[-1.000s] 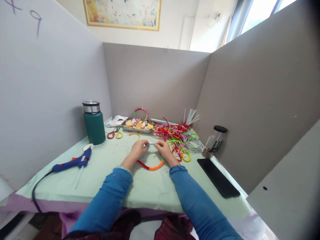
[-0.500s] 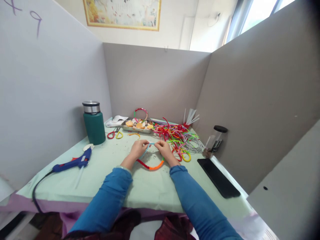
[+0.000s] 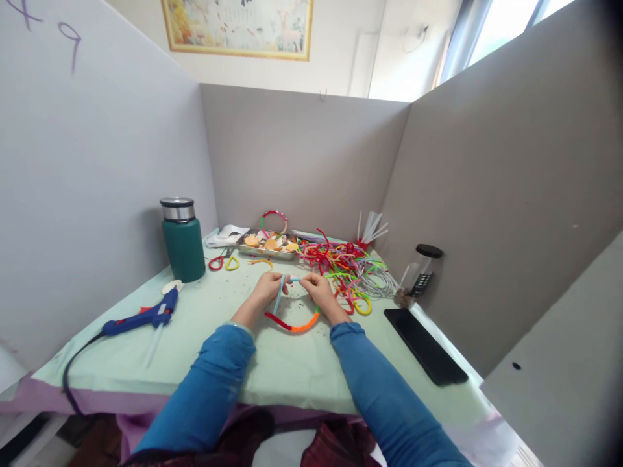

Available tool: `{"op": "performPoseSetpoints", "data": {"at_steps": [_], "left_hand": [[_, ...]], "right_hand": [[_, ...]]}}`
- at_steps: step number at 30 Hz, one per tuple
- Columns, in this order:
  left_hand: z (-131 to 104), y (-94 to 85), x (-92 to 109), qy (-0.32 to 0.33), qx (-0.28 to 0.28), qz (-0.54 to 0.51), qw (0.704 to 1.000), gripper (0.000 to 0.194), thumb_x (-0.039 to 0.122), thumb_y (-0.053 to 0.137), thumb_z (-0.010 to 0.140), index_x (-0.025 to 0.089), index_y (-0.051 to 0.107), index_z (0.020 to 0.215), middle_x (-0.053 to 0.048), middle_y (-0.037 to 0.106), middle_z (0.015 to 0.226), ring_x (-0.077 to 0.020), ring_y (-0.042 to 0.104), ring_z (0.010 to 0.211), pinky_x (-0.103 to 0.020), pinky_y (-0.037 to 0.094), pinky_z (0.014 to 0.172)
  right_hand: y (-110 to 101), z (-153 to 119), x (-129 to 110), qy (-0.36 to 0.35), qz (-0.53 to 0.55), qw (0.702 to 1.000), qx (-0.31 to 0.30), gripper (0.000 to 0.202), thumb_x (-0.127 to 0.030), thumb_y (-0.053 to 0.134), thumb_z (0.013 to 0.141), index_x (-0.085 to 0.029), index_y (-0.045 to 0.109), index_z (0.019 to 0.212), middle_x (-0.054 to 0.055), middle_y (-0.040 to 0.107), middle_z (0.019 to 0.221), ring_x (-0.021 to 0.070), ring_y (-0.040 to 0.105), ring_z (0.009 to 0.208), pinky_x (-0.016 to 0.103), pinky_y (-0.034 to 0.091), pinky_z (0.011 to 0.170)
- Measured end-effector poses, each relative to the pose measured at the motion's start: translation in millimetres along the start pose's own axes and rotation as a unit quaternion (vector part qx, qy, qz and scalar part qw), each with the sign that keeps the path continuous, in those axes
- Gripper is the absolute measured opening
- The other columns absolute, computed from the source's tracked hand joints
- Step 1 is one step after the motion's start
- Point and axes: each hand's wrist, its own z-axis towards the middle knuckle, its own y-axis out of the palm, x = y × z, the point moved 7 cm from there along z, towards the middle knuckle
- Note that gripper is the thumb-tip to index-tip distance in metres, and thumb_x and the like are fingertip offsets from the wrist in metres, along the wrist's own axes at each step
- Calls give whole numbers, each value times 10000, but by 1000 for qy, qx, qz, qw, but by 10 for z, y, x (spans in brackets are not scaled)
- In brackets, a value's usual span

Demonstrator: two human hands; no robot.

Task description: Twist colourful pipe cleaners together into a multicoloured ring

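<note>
A hoop wrapped in red and orange fuzzy pipe cleaner [image 3: 305,327] hangs in front of me, with a bit of green near its right side. Its far side carries a light blue pipe cleaner [image 3: 278,299], one length of which slants down toward the red section. My left hand [image 3: 267,290] is closed on the light blue pipe cleaner, at the hoop's upper left. Pinched at the upper right, my right hand [image 3: 317,289] grips the hoop by its light blue stretch. The fingers partly hide the hoop.
A blue glue gun [image 3: 146,318] and a green bottle [image 3: 183,248] stand left. Behind are a metal tray [image 3: 267,253] of shell-like pieces, a finished-looking hoop [image 3: 274,213] and tangled pipe cleaners [image 3: 335,256]. A black phone-like slab [image 3: 424,347] and a lidded jar [image 3: 422,272] are right.
My left hand has shifted slightly left, and the light blue strand now stands over its fingers, slanting more steeply. The right hand has hardly moved.
</note>
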Motion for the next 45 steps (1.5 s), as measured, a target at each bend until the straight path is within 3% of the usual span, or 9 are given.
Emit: {"op": "performPoseSetpoints", "data": {"at_steps": [5, 11, 17, 24, 32, 36, 40, 45], "left_hand": [[-2, 22, -19, -28, -14, -66, 997, 582, 613, 481, 681, 80, 654, 840, -21, 570, 539, -46, 288, 324, -215, 214, 363], [34, 46, -48, -37, -41, -99, 994, 670, 631, 272, 772, 79, 644, 849, -39, 590, 556, -57, 311, 302, -222, 225, 353], [36, 31, -49, -14, -31, -24, 999, 597, 622, 396, 726, 88, 643, 823, -35, 604, 586, -49, 331, 329, -212, 252, 376], [14, 41, -148, -78, -29, -59, 995, 505, 551, 449, 723, 92, 641, 807, 12, 516, 502, -42, 276, 312, -208, 207, 358], [12, -86, -65, -18, 49, 36, 998, 489, 556, 465, 718, 112, 669, 722, -32, 559, 454, -115, 503, 428, -212, 371, 450], [-13, -85, 16, 4, 45, -12, 999, 467, 536, 485, 714, 116, 676, 785, -79, 673, 743, -147, 607, 618, -203, 433, 505], [-3, -35, 84, 33, 25, -16, 999, 418, 461, 553, 695, 118, 681, 897, -79, 679, 773, -158, 613, 662, -210, 449, 518], [57, -29, 62, 53, 54, 53, 996, 311, 254, 571, 706, 146, 678, 977, -60, 688, 768, -124, 582, 593, -220, 448, 551]], "right_hand": [[4, 7, 4, -5, 0, 1000, -1, 206, -356, 539, 681, -157, 537, 628, -29, 452, 541, 100, 388, 534, 211, 315, 495], [1, 4, 9, -8, 2, 1000, 0, 185, -334, 535, 689, -160, 532, 626, -38, 451, 532, 99, 391, 525, 218, 320, 516], [-6, -2, -20, -14, -1, 1000, 3, 195, -339, 541, 683, -153, 543, 622, -28, 483, 569, 100, 400, 547, 219, 328, 535], [25, 11, 27, -25, -3, 1000, -7, 199, -343, 534, 690, -151, 549, 641, -14, 499, 601, 105, 411, 567, 215, 326, 524], [-21, 17, 34, -14, -29, 999, 19, 177, -323, 520, 665, -155, 543, 617, -20, 505, 585, 108, 423, 567, 221, 337, 543], [-40, 16, 48, -2, -28, 999, 27, 174, -320, 516, 658, -155, 543, 612, -22, 502, 574, 106, 418, 553, 221, 336, 537], [-46, 13, 52, 7, -16, 1000, 24, 188, -333, 514, 662, -154, 555, 623, -26, 491, 557, 104, 409, 545, 214, 331, 519], [-41, 7, 51, 21, -12, 999, 23, 185, -334, 515, 666, -158, 560, 632, -32, 471, 525, 105, 401, 527, 214, 324, 503]]}}
